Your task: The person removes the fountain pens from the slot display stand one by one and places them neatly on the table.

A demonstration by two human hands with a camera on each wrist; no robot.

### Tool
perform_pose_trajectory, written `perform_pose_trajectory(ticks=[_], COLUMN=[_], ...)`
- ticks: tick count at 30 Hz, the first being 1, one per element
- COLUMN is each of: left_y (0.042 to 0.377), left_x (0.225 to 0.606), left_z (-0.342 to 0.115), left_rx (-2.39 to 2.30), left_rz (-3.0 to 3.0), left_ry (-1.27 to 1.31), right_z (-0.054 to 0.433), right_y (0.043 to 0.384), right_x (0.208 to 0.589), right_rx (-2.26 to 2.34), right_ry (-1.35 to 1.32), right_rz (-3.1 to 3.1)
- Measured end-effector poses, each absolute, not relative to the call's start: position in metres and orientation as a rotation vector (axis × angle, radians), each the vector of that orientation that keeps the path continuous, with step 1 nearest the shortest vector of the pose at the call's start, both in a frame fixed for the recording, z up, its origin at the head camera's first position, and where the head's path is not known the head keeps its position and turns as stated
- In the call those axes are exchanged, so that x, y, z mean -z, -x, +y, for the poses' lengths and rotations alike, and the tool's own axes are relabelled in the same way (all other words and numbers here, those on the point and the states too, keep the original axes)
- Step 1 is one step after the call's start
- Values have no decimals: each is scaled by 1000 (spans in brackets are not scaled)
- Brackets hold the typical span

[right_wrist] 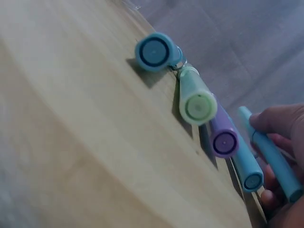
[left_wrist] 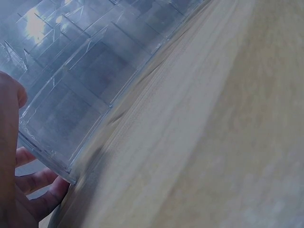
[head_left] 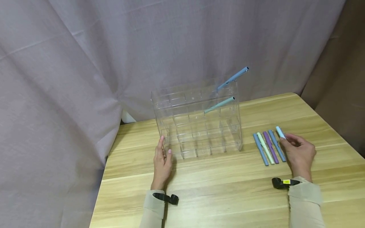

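A clear acrylic pen rack with tiered compartments stands on the wooden table. My left hand holds its lower left corner, thumb at the front and fingers along the side, as the left wrist view also shows. At the right, my right hand pinches a light blue pen between thumb and fingers. Beside it lie a blue pen, a purple pen, a pale green pen and another blue pen, side by side. In the right wrist view the held pen is raised at an angle.
Another blue pen leans in the rack's top tier at the right. A teal pen slants out of the tier below. Grey curtain hangs right behind the table, and a brown one borders the right side.
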State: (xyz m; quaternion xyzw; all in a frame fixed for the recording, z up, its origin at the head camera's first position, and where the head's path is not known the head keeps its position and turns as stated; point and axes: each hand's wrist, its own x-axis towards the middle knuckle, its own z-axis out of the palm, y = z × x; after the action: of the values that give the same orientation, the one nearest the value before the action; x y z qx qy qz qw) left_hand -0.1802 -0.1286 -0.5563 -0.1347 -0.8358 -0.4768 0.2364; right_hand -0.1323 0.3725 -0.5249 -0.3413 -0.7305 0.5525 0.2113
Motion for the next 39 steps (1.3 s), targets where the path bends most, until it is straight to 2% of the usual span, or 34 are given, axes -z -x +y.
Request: perform_pose_trajectory(ticks=[12,21,25,34,39], left_y=[180,180,179,180,182], left_x=[555,555,554,558,558], left_z=[-129,-128,-129,-131,-129], left_rx=[1288,1297,1301,1306,1290], left_rz=[-2307,-2299,-2315,-2312,-2291], left_ry=[367,366,352,353,380], right_z=[373,363,344,279,254], right_y=[135,142,152,199,228], right_x=[526,514,481,361,330], right_rx=[-1289,-1391,-1453,-1403,-1274], right_ry=[1001,903,771,232,101], right_rz=[-2368,-2072,-1977,-1888,-1883])
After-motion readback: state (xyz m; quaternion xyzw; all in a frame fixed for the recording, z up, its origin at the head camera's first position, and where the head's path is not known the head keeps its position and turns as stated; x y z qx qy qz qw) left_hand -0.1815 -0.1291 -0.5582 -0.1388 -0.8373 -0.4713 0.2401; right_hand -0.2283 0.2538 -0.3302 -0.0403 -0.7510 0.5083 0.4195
